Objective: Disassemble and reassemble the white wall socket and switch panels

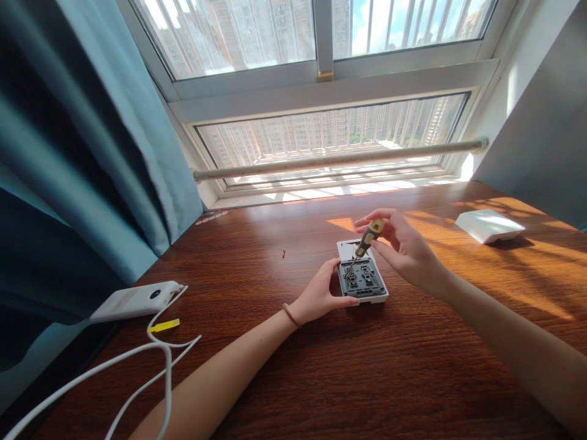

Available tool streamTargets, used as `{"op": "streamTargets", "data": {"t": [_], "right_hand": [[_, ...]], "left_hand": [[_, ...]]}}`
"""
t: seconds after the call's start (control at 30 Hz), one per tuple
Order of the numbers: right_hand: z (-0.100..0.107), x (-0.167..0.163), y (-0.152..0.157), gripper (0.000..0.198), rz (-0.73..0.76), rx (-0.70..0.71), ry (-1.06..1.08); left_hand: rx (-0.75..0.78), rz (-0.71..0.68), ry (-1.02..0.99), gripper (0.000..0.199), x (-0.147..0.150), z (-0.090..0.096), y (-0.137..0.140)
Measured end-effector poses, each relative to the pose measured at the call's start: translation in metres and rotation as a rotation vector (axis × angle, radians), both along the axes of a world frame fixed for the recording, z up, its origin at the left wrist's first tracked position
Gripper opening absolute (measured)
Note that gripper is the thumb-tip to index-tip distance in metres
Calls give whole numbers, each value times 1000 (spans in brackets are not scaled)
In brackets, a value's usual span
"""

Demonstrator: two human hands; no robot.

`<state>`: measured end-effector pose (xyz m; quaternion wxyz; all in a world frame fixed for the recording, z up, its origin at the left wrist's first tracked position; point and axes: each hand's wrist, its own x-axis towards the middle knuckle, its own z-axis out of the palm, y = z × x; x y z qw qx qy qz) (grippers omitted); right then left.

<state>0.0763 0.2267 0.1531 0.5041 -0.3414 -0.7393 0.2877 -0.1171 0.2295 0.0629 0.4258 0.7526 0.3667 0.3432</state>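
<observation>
A square wall switch (376, 287) with a white frame and a dark grey inner plate lies on the wooden table. My left hand (318, 293) grips its left side, the thumb along the near edge and the fingers at the far left corner. In my right hand (403, 247) is a screwdriver (365, 240) with a black and yellow handle, held tilted with the fingers around the upper handle. Its shaft slants down to the left, and the tip meets the left part of the grey plate. Whether it sits in a screw head, I cannot tell.
Left of the switch lies a small screw-like piece (283, 253). A white block-shaped object (490, 226) rests at the far right. At left are a white device (137, 300), white cables (166, 373) and a yellow tag (165, 326). Beyond the table stands a window (325, 159), beside a blue curtain (105, 122).
</observation>
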Motion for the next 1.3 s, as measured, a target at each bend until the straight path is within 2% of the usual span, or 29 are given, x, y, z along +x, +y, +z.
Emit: {"op": "streamTargets", "data": {"t": [0.03,0.17,0.2,0.33,0.37,0.43,0.5,0.53,0.6,0.7,0.77,0.9,0.97,1.07,1.13,1.2,1.3], "right_hand": [[-1,-1,0,28,-12,7,0],[-2,-1,0,27,-252,121,-98],[-2,-1,0,27,-254,134,-95],[-2,-1,0,26,-72,103,10],[-2,-1,-2,24,-83,110,9],[-3,-3,-4,18,-215,150,-33],[-2,-4,-6,25,-349,155,-64],[-2,-4,-7,30,-367,132,-47],[-1,-3,-5,37,-274,50,37],[1,-1,-1,27,-74,-36,143],[0,-1,1,24,-122,-12,123],[-5,1,5,30,-411,82,0],[-7,2,6,31,-366,72,21],[-7,1,5,33,-130,25,87],[-6,-1,3,31,-49,34,103],[-7,-4,0,27,-106,82,86],[-6,-4,-2,23,-322,174,-28]], "left_hand": [[-3,0,-5,80,0,0,0],[-8,-7,-19,80,1,0,0],[-7,-8,-16,79,1,0,0],[-6,-7,4,79,0,0,0],[-8,-8,2,80,0,0,0],[-14,-12,-6,80,0,1,-1],[-23,-16,-13,80,0,1,-1],[-30,-21,-14,80,0,1,-1],[-41,-27,-18,80,0,2,-1],[-38,-32,-30,80,0,1,-1],[-34,-29,-33,80,0,1,-1],[-25,-2,-12,81,0,2,-1],[-25,-8,-18,81,0,3,-2],[-28,-9,-23,80,1,5,-2],[-26,-6,-23,79,1,4,-2],[-27,-10,-27,79,1,3,-1],[-40,-24,-36,80,1,0,-1]]}}
